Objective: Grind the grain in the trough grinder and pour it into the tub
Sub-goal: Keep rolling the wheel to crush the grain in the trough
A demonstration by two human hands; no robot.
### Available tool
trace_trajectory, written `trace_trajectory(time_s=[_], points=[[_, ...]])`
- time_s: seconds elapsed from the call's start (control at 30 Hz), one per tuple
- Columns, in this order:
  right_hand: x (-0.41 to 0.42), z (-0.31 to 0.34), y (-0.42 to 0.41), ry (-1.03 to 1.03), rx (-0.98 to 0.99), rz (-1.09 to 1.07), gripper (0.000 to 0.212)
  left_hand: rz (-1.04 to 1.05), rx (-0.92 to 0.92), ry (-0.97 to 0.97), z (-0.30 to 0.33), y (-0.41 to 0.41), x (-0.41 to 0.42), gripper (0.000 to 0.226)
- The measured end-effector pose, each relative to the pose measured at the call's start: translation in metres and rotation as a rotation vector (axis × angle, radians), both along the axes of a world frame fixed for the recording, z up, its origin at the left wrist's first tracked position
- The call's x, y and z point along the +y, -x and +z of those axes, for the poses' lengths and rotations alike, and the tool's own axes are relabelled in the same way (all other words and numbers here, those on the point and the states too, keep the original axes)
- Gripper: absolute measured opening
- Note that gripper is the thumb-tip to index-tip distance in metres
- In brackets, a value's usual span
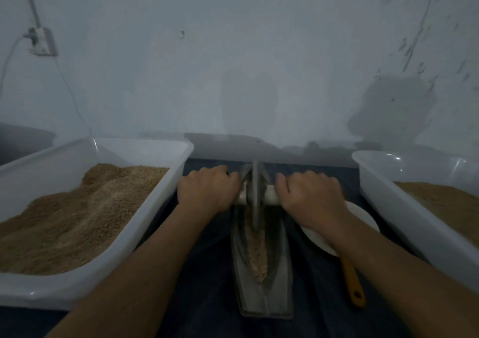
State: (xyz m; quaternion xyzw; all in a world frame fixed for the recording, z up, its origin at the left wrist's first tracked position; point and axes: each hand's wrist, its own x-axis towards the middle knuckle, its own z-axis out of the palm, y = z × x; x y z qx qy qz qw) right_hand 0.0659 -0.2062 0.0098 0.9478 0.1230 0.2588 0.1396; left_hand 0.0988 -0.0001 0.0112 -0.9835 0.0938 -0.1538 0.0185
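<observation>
A grey boat-shaped trough grinder (278, 273) lies lengthwise on the dark cloth in front of me, with pale crushed grain (258, 254) along its groove. A thin grinding wheel (255, 195) stands upright in the far half of the trough, on a pale axle handle (269, 197). My left hand (207, 188) grips the axle's left end and my right hand (308, 195) grips its right end. A white tub (145, 223) heaped with brown grain sits to the left. Another white tub (383, 197) with brown grain sits to the right.
A white plate (363, 216) lies partly under my right forearm, right of the trough. An orange handle (352, 283) with a hanging hole sticks out below it. A wall socket (42, 41) with a cable is on the pale wall behind.
</observation>
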Motion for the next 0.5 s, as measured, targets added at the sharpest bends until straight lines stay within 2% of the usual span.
trace_trajectory(time_s=[0.07, 0.13, 0.23, 0.37, 0.47, 0.5], points=[[0.005, 0.012, -0.034, -0.041, 0.069, -0.074, 0.015, 0.013, -0.01, -0.004, 0.003, -0.022, -0.002, 0.02], [0.008, 0.02, -0.052, -0.086, 0.1, -0.082, 0.024, 0.014, -0.011, -0.008, 0.005, -0.029, -0.004, 0.02], [0.011, 0.016, -0.034, -0.063, 0.061, -0.025, 0.015, -0.022, -0.086, -0.075, -0.006, -0.009, 0.001, 0.015], [0.007, -0.007, 0.031, -0.166, -0.11, 0.041, 0.028, -0.15, -0.28, -0.2, -0.018, 0.048, 0.01, 0.02], [-0.006, -0.019, 0.061, -0.247, -0.069, 0.058, 0.045, -0.317, -0.382, -0.236, -0.015, 0.075, 0.015, 0.029], [-0.01, -0.019, 0.061, -0.27, -0.053, 0.057, 0.049, -0.318, -0.359, -0.256, -0.013, 0.075, 0.014, 0.029]])
